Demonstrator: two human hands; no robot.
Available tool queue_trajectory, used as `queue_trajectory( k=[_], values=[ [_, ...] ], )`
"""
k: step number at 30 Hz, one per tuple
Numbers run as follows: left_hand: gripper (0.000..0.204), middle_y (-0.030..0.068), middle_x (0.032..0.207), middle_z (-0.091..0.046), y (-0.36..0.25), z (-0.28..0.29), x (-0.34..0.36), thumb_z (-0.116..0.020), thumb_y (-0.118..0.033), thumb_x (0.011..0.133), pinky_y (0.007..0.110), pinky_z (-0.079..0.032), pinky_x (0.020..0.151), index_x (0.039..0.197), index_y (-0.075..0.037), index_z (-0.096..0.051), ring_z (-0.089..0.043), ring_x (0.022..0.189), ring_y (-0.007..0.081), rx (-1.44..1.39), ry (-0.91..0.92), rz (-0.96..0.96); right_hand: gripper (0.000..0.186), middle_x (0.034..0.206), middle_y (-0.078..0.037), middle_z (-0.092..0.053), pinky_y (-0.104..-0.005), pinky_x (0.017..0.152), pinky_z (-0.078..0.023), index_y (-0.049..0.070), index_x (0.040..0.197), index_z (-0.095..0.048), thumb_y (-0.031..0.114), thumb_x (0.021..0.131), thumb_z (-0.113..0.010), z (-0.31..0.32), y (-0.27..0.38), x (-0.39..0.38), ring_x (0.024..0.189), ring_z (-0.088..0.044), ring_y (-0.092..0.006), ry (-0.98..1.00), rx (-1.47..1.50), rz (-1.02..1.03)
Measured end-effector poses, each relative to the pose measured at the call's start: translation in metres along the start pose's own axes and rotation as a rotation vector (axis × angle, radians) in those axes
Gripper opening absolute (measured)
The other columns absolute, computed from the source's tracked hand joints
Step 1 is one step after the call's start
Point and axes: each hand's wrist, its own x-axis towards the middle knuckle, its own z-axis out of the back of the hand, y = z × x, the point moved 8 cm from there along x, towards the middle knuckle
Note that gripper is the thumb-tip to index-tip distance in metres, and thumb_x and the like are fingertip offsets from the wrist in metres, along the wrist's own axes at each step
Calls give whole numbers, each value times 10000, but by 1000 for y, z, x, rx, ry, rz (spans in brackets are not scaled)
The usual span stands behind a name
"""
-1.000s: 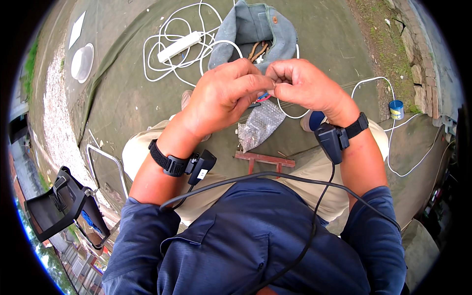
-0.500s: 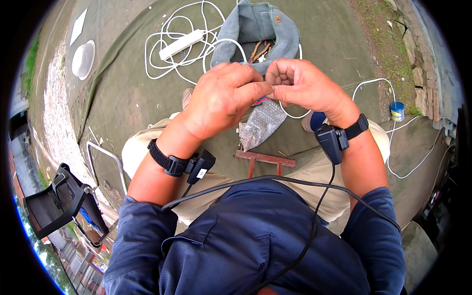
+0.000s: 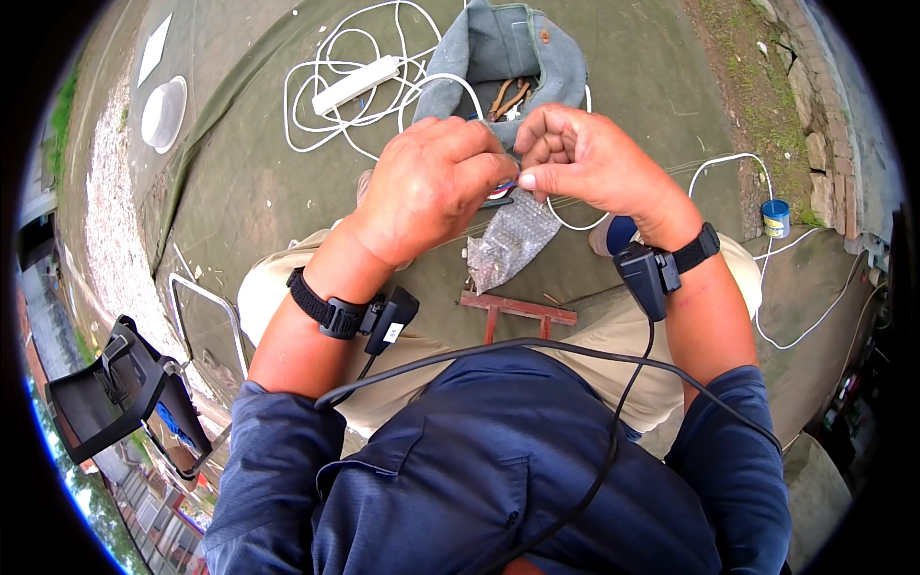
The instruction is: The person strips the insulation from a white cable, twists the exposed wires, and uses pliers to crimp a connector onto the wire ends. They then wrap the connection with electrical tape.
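Small coloured strands (image 3: 501,191) are showing just beneath the left hand (image 3: 426,187), whose curled fingers are apparently gripping them with no gap visible. The right hand (image 3: 594,168) is holding its thumb forward beside them, its other fingers loosely bent (whether it is pinching anything, I cannot tell). Both hands are probably staying this close because the piece is so slight. A clear bubble-wrap pouch (image 3: 513,240) is lying below, and a grey-blue cloth bag (image 3: 563,81) is standing open just beyond, presumably keeping its brown-handled tool (image 3: 508,101) within reach. Farther left, a white power strip (image 3: 355,84) is resting among looped cable. Everything is lying on an olive ground sheet (image 3: 652,86), outdoors, with a stone edging (image 3: 815,139) running along the right.
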Motion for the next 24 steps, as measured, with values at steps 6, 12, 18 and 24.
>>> queue_trajectory(
  k=[6,12,18,24],
  values=[
    [235,28,862,-646,2,8,0,-778,-40,718,374,-518,661,925,-120,-703,-648,792,251,8,-32,23,205,908,-51,-688,-259,723,-535,-15,1063,-662,104,908,-725,-4,0,-1,800,-645,-112,19,-40,-80],
    [235,41,850,-641,3,11,2,-783,-32,727,365,-512,621,928,-105,-685,-642,744,253,8,-84,-9,223,885,-25,-677,-256,663,-523,0,1078,-686,166,934,-725,-12,-7,1,781,-627,-91,-39,19,-40],
    [245,59,843,-639,5,17,2,-779,-7,755,360,-508,582,954,-91,-664,-644,713,258,41,-165,17,200,857,23,-655,-226,663,-481,3,1051,-719,174,948,-718,-14,-5,0,773,-566,-40,-189,-66,-40],
    [152,53,805,-618,11,17,1,-767,-56,759,390,-513,600,874,-93,-673,-636,720,273,47,-222,141,203,866,26,-658,-215,682,-463,-3,1047,-723,173,946,-718,-16,-4,-2,793,-551,-26,-272,-1,107]
  ],
)
